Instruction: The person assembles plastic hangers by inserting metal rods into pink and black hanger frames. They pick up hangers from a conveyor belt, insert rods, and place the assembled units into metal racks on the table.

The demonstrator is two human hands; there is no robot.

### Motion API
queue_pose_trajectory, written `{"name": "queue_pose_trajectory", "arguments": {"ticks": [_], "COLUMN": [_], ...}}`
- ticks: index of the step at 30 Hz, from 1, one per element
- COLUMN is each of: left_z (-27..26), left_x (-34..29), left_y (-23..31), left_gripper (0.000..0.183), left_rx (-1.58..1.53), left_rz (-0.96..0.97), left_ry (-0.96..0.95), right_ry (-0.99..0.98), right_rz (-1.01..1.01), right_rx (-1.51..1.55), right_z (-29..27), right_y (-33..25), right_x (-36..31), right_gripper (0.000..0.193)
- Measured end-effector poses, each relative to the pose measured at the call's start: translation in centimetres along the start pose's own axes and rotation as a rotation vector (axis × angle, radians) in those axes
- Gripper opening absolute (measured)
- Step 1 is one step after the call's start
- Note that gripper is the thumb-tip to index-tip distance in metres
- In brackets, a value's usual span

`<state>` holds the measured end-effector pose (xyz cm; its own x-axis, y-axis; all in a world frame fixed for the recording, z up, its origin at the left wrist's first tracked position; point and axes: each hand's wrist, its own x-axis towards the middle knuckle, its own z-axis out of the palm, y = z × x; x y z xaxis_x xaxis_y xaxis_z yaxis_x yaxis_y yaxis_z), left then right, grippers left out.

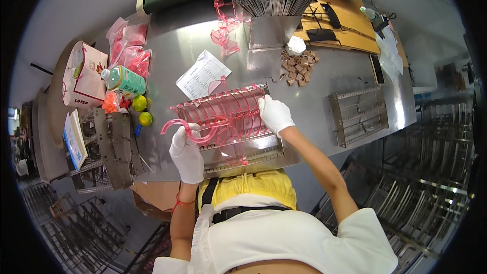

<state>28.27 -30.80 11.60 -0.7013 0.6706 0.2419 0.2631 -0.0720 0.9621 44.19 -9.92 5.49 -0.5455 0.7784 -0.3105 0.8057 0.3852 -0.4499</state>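
Observation:
A metal rack [271, 148] lies in front of me, its upper part lined with a row of pink translucent plastic pieces [238, 107] that look like eyeglass frames. My left hand [186, 156], in a white glove, is closed on a curved pink plastic piece [177, 123] over the rack's left side. Its hooked end sticks out to the left. My right hand [275, 115], also white-gloved, is closed at the right end of the row. Whatever lies between its fingertips is hidden.
Beyond the rack are a printed sheet [203, 75], loose pink pieces [224, 38], a bin of thin metal rods [274, 30] and small brown blocks [299, 68]. Another rack [359, 116] lies right. Bottle [124, 81], limes [139, 103] and stacked racks [109, 144] stand left.

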Motion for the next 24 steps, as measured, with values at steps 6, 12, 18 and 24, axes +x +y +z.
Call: {"name": "queue_pose_trajectory", "arguments": {"ticks": [6, 12, 18, 24], "left_z": [0.9, 0.8, 0.3, 5.0], "left_x": [0.3, 0.1, -1.1, -2.8], "left_y": [0.2, 0.4, -1.2, 2.4], "left_gripper": [0.019, 0.022, 0.027, 0.013], "left_rx": [-0.205, 0.067, -0.226, 0.210], "left_rz": [-0.039, -0.047, 0.050, -0.081], "left_ry": [0.091, 0.046, 0.074, -0.160], "right_ry": [-0.105, -0.146, -0.022, -0.121], "right_rz": [0.015, -0.092, -0.056, -0.061], "right_rx": [0.009, -0.015, 0.049, 0.836], "right_z": [-0.7, -0.6, -3.4, -9.7], "right_y": [-0.6, 1.0, 0.5, -7.9], "right_x": [-1.2, 1.3, -2.0, -9.1], "right_gripper": [0.046, 0.046, 0.042, 0.016]}}
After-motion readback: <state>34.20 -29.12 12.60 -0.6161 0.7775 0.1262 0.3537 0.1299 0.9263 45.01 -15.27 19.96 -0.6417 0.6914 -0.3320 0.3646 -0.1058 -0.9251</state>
